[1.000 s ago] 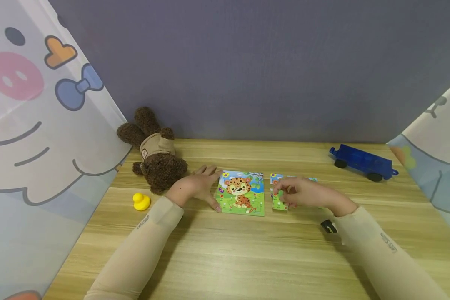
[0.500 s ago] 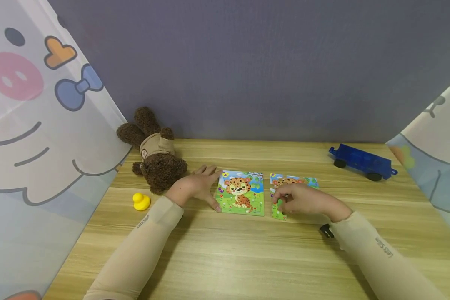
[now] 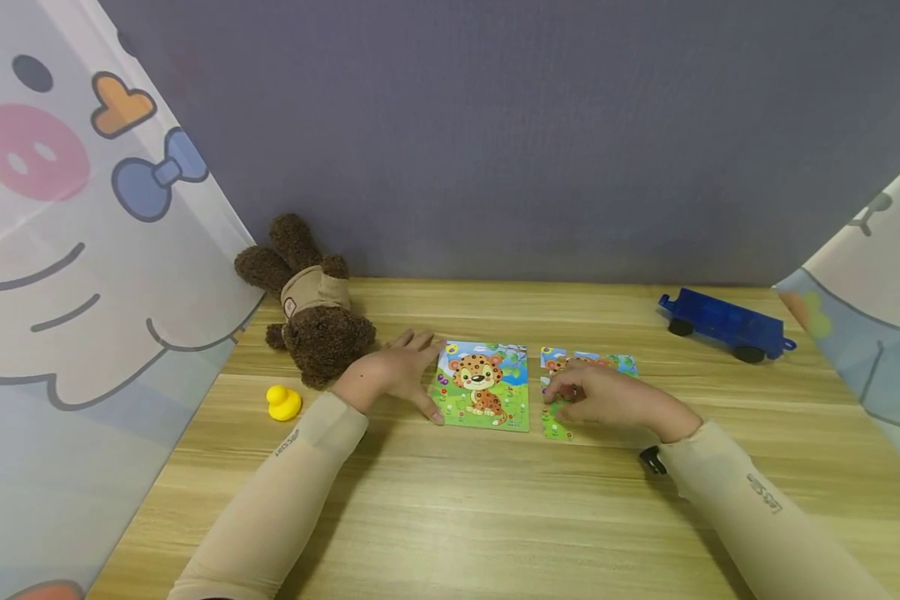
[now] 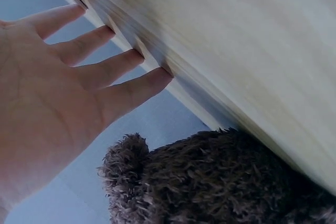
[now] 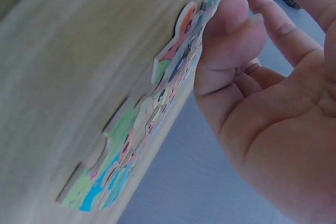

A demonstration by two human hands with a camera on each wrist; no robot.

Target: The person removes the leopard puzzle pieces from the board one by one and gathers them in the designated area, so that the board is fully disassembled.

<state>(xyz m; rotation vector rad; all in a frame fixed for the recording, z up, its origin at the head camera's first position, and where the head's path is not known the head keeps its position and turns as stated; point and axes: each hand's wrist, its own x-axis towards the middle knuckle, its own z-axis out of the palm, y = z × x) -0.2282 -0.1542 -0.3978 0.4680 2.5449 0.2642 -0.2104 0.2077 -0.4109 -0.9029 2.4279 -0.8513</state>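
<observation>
My left hand (image 3: 399,372) lies spread along the left edge of a square leopard picture (image 3: 483,387), fingers straight, thumb at its lower corner. To the right of that picture is a jigsaw puzzle (image 3: 624,364) with the same leopard, partly covered by my right hand (image 3: 611,400). The index finger and thumb of that hand bend over a green puzzle piece (image 3: 557,429) at the puzzle's lower left corner. In the right wrist view, several joined pieces (image 5: 126,135) lie on the table beside the curled fingers, and one orange-and-green piece (image 5: 176,40) stands out at their edge.
A brown plush toy (image 3: 322,333) lies left of the left hand, with a yellow rubber duck (image 3: 284,403) in front of it. A blue toy wagon (image 3: 726,323) stands at the back right. Near the right sleeve lies a small black object (image 3: 653,460).
My right hand has drawn toward me with the green piece, which now lies lower at the puzzle's left corner. More of the puzzle's top row shows. The left hand has stayed in place.
</observation>
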